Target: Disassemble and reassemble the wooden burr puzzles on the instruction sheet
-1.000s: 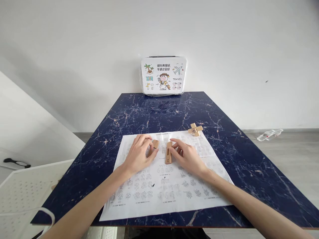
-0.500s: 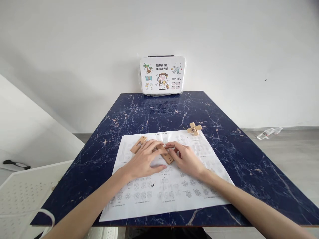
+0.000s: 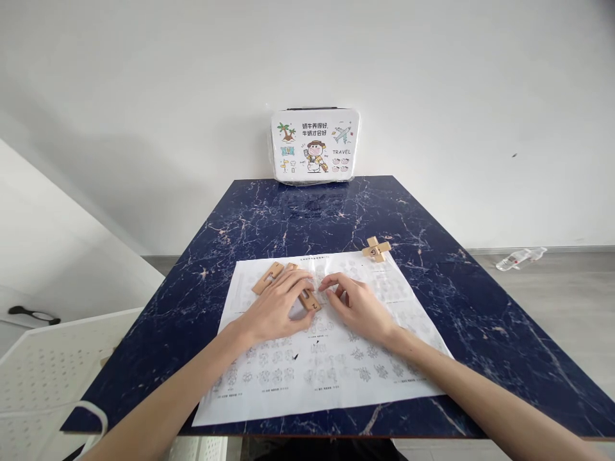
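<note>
My left hand (image 3: 275,306) lies over a notched wooden bar marked "2" (image 3: 311,301), fingers across it and thumb below, gripping it against the printed paper sheet (image 3: 317,368). The bar's far end shows just beyond my fingertips. A second wooden bar (image 3: 268,278) lies on the sheet's far left part, just past my left hand. My right hand (image 3: 359,306) rests on the sheet just right of the marked bar, fingers loosely curved and apart, holding nothing. A small assembled wooden cross (image 3: 376,249) sits at the sheet's far right corner.
The sheet lies on a dark blue marbled table (image 3: 461,301). A white picture-printed case (image 3: 314,146) stands against the wall at the table's far edge. A white perforated panel (image 3: 43,365) is at the lower left. A plastic bottle (image 3: 519,258) lies on the floor, right.
My left hand let go of one bar, left it at the sheet's far left, and crossed to the marked bar. That bar turned and slid left; my right hand let it go.
</note>
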{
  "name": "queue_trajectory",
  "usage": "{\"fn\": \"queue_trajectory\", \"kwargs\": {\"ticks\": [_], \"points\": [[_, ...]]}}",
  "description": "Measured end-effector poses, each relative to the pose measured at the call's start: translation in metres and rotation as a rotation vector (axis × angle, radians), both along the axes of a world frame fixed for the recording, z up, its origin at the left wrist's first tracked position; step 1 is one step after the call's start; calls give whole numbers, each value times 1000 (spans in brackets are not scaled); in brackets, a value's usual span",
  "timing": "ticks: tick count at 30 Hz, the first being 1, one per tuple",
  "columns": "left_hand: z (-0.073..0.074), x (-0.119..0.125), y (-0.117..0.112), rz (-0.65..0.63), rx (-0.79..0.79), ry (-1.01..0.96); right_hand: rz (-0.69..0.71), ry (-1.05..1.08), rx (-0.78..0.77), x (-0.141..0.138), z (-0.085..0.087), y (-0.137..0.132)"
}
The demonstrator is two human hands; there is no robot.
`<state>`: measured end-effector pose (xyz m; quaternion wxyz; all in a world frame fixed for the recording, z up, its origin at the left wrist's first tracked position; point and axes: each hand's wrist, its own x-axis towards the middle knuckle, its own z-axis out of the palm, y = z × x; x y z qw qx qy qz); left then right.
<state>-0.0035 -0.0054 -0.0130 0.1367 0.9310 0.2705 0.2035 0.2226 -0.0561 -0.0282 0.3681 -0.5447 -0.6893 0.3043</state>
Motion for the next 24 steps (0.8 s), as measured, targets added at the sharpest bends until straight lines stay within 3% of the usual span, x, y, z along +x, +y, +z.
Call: {"fn": "queue_trajectory", "kwargs": {"ticks": [7,13,19,24], "points": [[-1,0,1,157,90,-15,15,12,-3,-1,-2,1],[0,-2,3,133,51,-61,30,1,2,-1,-2,1],[1,-4,2,26,60,-8,22,7,14,-1,-2,0],[1,-4,5,71,116,-14,28,3,9,-1,-2,0]]}}
